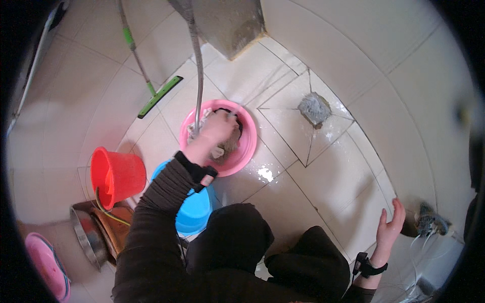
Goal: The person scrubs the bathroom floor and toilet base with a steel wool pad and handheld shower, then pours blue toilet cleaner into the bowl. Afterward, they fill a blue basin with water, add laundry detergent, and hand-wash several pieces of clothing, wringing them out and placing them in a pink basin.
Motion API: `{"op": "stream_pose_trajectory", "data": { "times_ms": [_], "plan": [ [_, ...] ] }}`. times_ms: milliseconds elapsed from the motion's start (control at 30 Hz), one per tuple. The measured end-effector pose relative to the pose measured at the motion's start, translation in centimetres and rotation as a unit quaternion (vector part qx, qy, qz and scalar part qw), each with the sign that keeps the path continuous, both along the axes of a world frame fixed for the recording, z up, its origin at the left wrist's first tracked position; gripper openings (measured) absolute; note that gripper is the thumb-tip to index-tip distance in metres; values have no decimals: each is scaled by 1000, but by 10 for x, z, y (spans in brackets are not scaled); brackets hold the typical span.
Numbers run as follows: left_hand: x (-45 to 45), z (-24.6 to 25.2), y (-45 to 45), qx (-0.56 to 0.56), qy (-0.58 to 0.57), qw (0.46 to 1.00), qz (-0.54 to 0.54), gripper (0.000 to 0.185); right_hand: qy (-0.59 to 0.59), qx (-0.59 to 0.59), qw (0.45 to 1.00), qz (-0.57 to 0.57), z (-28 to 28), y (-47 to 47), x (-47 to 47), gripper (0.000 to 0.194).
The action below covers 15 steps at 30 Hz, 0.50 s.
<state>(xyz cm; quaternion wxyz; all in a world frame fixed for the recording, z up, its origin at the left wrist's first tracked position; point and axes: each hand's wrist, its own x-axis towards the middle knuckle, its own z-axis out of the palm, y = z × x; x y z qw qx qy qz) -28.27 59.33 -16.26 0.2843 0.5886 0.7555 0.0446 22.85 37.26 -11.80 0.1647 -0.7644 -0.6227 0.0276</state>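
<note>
My left hand, blurred, reaches over a pink plastic basin on the tiled floor. Its fingers are curled above wet brownish fabric with a dark edge; whether they grip anything is unclear. Pale fabric lies at the basin's left side. A flexible metal hose hangs down from above to beside this hand, and its lower end is hidden. My right hand is at the far right near the wall, fingers spread, holding nothing. A light blue plastic tub stands partly under my left forearm.
A red bucket lies tilted at left, near a metal basin and another pink basin. A green floor squeegee leans at upper left. A grey clump sits at the floor drain. Wires and fittings are by the right wall.
</note>
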Motion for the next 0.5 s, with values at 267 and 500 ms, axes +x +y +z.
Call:
{"op": "stream_pose_trajectory", "data": {
  "times_ms": [267,500],
  "plan": [
    [-99,168,28,255,-2,946,201,45,96,-76,979,160,130,57,-37,27],
    [-51,278,63,148,-156,951,220,43,131,-163,970,123,227,17,-43,25]
  ]
}}
